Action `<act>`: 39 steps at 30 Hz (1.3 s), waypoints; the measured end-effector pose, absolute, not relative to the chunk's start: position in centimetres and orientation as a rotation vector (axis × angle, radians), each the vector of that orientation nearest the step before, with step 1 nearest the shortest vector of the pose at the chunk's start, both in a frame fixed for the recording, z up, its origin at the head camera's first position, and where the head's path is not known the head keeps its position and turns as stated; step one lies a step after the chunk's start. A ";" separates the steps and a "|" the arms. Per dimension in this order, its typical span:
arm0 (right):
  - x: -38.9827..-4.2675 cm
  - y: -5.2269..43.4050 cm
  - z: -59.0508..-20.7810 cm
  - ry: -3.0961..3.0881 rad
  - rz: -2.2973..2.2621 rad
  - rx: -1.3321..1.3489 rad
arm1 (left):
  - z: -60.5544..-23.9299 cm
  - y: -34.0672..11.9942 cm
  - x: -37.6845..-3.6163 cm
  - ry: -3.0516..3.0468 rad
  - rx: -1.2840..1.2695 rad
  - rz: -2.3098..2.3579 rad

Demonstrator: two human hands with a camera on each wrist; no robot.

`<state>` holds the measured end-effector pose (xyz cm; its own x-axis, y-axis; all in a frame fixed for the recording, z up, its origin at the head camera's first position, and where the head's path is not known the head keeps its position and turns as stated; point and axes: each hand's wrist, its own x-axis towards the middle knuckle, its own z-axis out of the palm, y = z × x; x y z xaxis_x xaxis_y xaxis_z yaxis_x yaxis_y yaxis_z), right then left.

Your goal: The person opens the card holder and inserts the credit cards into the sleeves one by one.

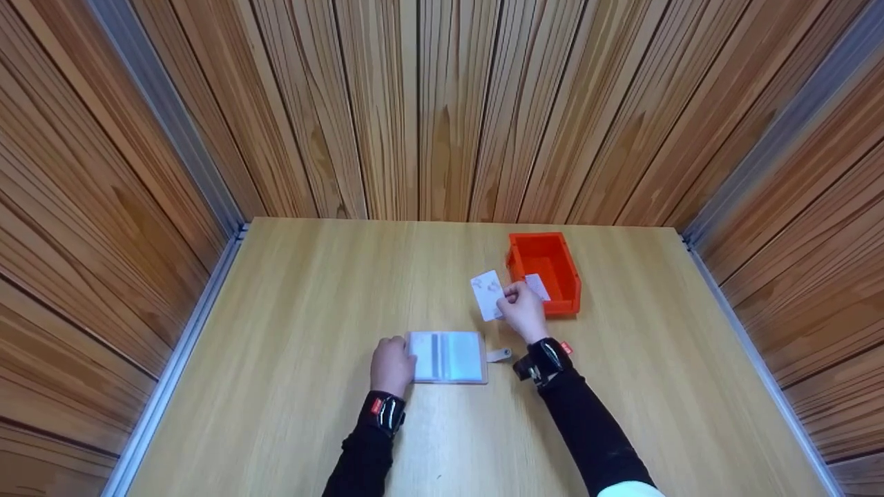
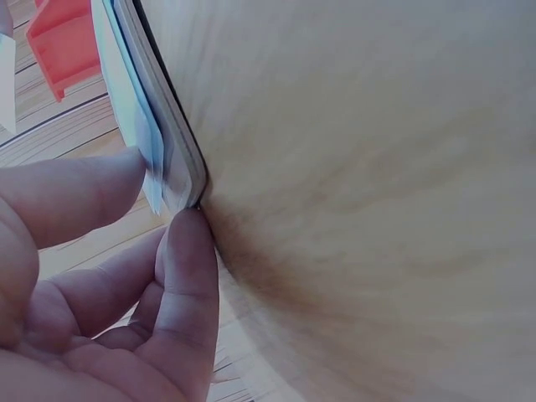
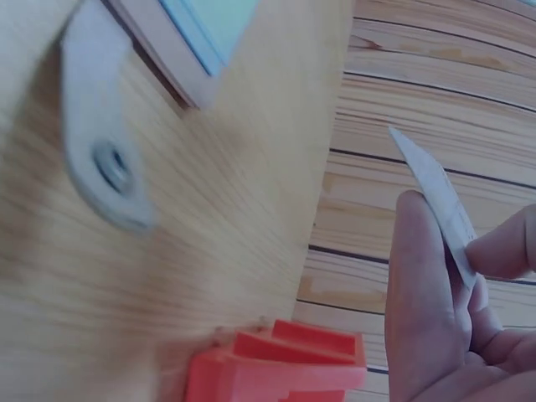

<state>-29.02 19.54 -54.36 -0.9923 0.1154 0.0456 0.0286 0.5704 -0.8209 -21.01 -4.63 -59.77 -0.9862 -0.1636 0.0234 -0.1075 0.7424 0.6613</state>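
A small card holder with clear sleeve pages (image 1: 461, 357) lies open on the table. Its strap with a snap button (image 3: 113, 167) sticks out to the right. My left hand (image 1: 392, 366) holds the holder's left edge, its thumb (image 2: 92, 193) on the pages and its fingers (image 2: 188, 285) against the cover's edge. Between thumb and fingers, my right hand (image 1: 523, 312) pinches a white card (image 1: 487, 293) with small printed marks, raised beside the red bin's near left side. The right wrist view shows this card (image 3: 435, 193) nearly edge-on.
The red plastic bin (image 1: 570, 283) stands at the back right of the table, with another white card (image 1: 537, 286) inside, partly hidden by my right hand. Wooden plank walls (image 1: 449, 110) rise at the back and both sides, with metal rails along the side edges.
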 end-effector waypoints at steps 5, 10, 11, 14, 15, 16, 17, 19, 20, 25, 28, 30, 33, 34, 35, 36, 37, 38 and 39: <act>-28.5 18.9 -54.9 -2.753 1.391 -0.096 | -59.8 -4.6 -21.0 -2.832 0.202 -1.069; -28.0 18.4 -55.4 -2.823 1.452 -0.141 | -59.8 -4.7 -20.9 -2.826 0.196 -1.069; -27.9 18.3 -55.4 -2.833 1.487 -0.154 | -59.8 -4.7 -20.9 -2.826 0.198 -1.073; -27.6 17.9 -55.5 -2.858 1.589 -0.196 | -59.8 -4.7 -21.0 -2.826 0.204 -1.086; -27.5 17.8 -55.6 -2.866 1.617 -0.207 | -59.8 -4.7 -21.0 -2.826 0.208 -1.091; -27.5 17.7 -55.7 -2.874 1.635 -0.210 | -59.8 -4.7 -21.0 -2.830 0.215 -1.099; -27.4 17.6 -55.7 -2.885 1.644 -0.213 | -59.8 -4.7 -21.0 -2.833 0.221 -1.104; -27.2 17.3 -56.0 -2.903 1.659 -0.199 | -59.8 -4.7 -21.0 -2.840 0.226 -1.103; -27.1 17.2 -56.1 -2.911 1.662 -0.189 | -59.8 -4.6 -21.0 -2.844 0.230 -1.105; -26.5 16.8 -57.0 -2.930 1.673 -0.130 | -59.8 -4.6 -21.0 -2.864 0.234 -1.104; -26.1 16.7 -57.3 -2.957 1.675 -0.122 | -59.9 -4.6 -21.0 -2.868 0.232 -1.095; -25.9 16.7 -57.5 -2.981 1.672 -0.110 | -59.9 -4.6 -21.0 -2.866 0.227 -1.083; -25.7 16.6 -57.7 -3.002 1.673 -0.085 | -60.0 -4.6 -21.1 -2.847 0.209 -1.058; -25.6 16.5 -57.8 -3.002 1.672 -0.072 | -60.0 -4.6 -21.1 -2.838 0.198 -1.044; -25.5 16.5 -57.8 -3.001 1.670 -0.053 | -60.1 -4.6 -21.1 -2.830 0.187 -1.031; -25.5 16.5 -57.9 -3.003 1.669 -0.040 | -60.1 -4.6 -21.1 -2.823 0.179 -1.024; -25.4 16.4 -57.9 -3.004 1.673 -0.034 | -60.1 -4.6 -21.1 -2.818 0.174 -1.018; -25.3 16.4 -58.0 -3.006 1.673 -0.026 | -60.2 -4.6 -21.1 -2.816 0.170 -1.014; -25.2 16.4 -58.1 -3.008 1.671 -0.020 | -60.2 -4.7 -21.1 -2.814 0.164 -1.007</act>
